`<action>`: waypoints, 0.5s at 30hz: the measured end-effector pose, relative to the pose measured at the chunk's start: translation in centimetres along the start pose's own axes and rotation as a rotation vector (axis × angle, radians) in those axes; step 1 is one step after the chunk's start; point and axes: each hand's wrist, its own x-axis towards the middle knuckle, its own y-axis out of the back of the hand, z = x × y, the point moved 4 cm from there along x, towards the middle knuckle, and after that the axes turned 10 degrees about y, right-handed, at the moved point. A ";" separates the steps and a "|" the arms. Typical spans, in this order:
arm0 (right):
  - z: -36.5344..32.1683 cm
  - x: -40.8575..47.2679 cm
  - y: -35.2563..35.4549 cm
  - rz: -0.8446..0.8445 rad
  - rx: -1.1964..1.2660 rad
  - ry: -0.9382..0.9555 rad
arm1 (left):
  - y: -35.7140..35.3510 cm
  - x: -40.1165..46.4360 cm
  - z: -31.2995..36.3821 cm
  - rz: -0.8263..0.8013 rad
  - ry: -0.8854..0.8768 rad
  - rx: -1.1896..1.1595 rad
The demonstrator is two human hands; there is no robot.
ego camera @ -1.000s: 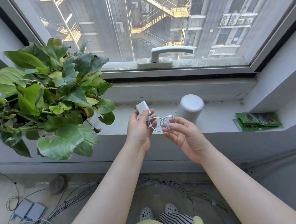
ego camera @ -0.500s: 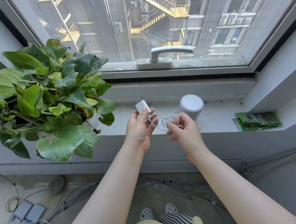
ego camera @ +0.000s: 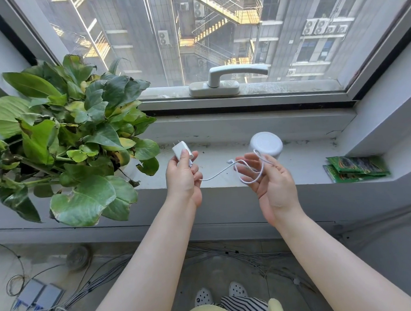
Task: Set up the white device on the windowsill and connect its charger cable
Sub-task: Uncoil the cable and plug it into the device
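A white cylindrical device (ego camera: 266, 144) stands upright on the grey windowsill (ego camera: 303, 160), right of centre. My left hand (ego camera: 184, 178) grips a white charger plug (ego camera: 180, 150) with its prongs pointing up and away. A thin white cable (ego camera: 221, 172) runs from the plug to my right hand (ego camera: 271, 182), which is palm up in front of the device. The cable loops loosely over my right fingers, and its free connector end (ego camera: 230, 161) sticks out to the left of them.
A large leafy potted plant (ego camera: 61, 140) fills the sill's left side, close to my left hand. Green packets (ego camera: 357, 169) lie at the sill's right end. A window handle (ego camera: 228, 78) sits above. Tangled wires (ego camera: 64, 296) cover the floor below.
The coiled cable has been pulled apart. My hands have moved away from each other, so the cable now stretches between them, and my right hand has opened palm up.
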 end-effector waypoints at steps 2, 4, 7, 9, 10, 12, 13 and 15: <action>-0.8 0.1 0.7 0.061 -0.028 0.043 | 0.0 -0.1 0.4 -0.018 0.015 -0.012; -1.6 0.3 1.2 0.077 -0.092 0.067 | 0.0 -0.3 0.9 -0.051 0.034 -0.024; -2.6 0.7 1.9 0.010 -0.254 0.069 | 0.1 -0.5 1.3 -0.088 0.067 -0.045; -3.3 0.9 2.1 -0.033 -0.269 0.032 | 0.2 -0.4 1.6 -0.092 0.082 -0.046; -3.6 0.9 2.1 -0.047 -0.248 -0.005 | 0.2 -0.4 1.7 -0.096 0.094 -0.031; -4.0 0.9 1.9 -0.074 -0.206 -0.103 | 0.0 -0.6 1.6 -0.110 0.127 0.030; -4.1 0.9 1.7 -0.084 -0.207 -0.153 | -0.2 -0.9 1.5 -0.120 0.137 0.065; -4.0 1.0 1.2 -0.112 -0.235 -0.226 | -0.8 -1.5 1.2 -0.149 0.134 0.123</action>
